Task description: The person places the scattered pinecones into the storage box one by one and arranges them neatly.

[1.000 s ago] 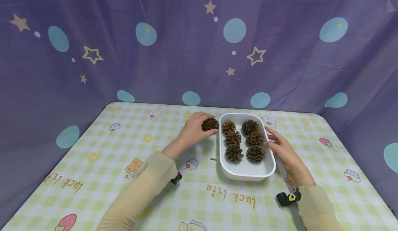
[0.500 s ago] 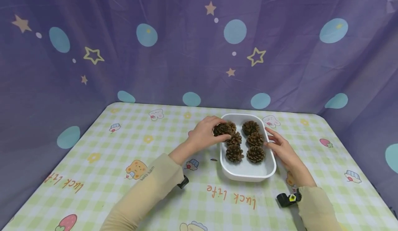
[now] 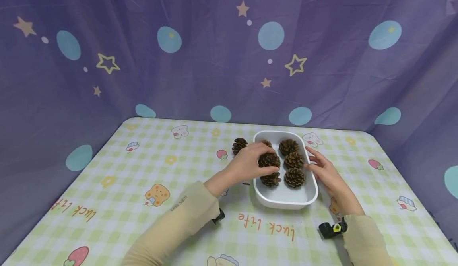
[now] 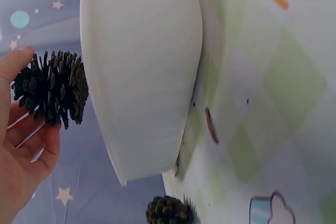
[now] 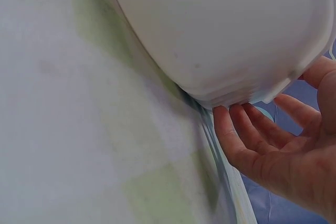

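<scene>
My left hand holds a brown pine cone between thumb and fingers, over the left row of pine cones inside the white box. In the left wrist view the held pine cone shows beside the box's rim. Part of the left row is hidden under this hand. On the right, several pine cones lie in a row. My right hand holds the box's right side, fingertips on its outer wall and thumb at the rim, as the right wrist view shows the hand.
Another pine cone lies on the table just left of the box. A small brown scrap sits near the box's left wall. The checked tablecloth reaches back to a purple curtain.
My left hand has carried its pine cone from left of the box rightward, over the rim and above the left row. The pine cone on the table has come into sight. The right hand stays put.
</scene>
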Motion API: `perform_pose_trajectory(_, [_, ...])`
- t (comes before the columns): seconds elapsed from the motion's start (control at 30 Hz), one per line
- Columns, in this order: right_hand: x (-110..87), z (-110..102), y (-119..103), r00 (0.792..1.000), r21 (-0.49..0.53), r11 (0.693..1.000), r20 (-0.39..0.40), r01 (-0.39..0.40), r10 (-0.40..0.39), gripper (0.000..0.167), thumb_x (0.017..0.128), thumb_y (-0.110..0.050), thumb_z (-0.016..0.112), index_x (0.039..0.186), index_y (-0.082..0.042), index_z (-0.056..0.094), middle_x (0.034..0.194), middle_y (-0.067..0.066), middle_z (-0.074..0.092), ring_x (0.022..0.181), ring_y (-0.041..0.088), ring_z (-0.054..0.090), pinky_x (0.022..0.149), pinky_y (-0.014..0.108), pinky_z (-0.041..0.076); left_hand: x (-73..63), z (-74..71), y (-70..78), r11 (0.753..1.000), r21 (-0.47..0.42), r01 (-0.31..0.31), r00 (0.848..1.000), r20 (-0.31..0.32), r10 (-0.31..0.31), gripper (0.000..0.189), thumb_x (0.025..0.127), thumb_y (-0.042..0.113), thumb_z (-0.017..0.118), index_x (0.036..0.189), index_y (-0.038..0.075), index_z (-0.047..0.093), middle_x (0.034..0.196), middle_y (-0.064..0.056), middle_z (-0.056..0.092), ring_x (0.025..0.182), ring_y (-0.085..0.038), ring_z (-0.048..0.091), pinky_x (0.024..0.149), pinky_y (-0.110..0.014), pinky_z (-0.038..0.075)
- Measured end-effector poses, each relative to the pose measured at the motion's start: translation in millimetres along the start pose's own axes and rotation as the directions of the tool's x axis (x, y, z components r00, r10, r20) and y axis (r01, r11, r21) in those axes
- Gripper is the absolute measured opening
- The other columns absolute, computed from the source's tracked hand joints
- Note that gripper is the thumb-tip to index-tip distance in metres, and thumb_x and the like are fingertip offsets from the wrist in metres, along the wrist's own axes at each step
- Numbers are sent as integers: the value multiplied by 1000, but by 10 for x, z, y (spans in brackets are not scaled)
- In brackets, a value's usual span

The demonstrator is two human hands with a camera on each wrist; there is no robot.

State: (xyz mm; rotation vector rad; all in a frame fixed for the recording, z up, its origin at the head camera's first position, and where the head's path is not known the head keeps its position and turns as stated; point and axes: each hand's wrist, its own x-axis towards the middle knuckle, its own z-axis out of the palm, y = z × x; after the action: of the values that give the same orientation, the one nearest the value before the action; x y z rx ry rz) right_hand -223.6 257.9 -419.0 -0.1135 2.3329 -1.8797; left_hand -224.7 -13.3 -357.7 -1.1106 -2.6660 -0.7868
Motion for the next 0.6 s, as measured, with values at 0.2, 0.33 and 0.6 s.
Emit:
perform_pose_trajectory(0.2, [6,4,1,1000,-7,1000,-5,-6,6,66,91,-13,52,147,-14,16,137,25,32,91,-2,52,79,34,51,18,90,75,999,23,-43,999,20,42,50,80,51,62,118,18,59,114,4,58,105,-12,55,91,-26,46])
perform_pose_trajectory(0.33, [6,4,-3,1000,-6,1000,-7,-3,3,66,91,-13,51,147,-14,16,137,26,32,91,-2,53,78,34,51,26,132,110,998,16,-60,997,43,59,51,81,52,60,119,18,59,116,5,57,107,-11,53,92,-26,45])
perform_pose_trajectory(0.6, [0,-9,-1,1000,-8,1000,4,1,-1,66,91,-14,51,147,-14,16,137,26,31,92,1,53,77,35,52,33,217,168,993,-15,-119,991,65,120,51,82,50,59,119,15,59,113,4,59,103,-8,56,89,-21,46])
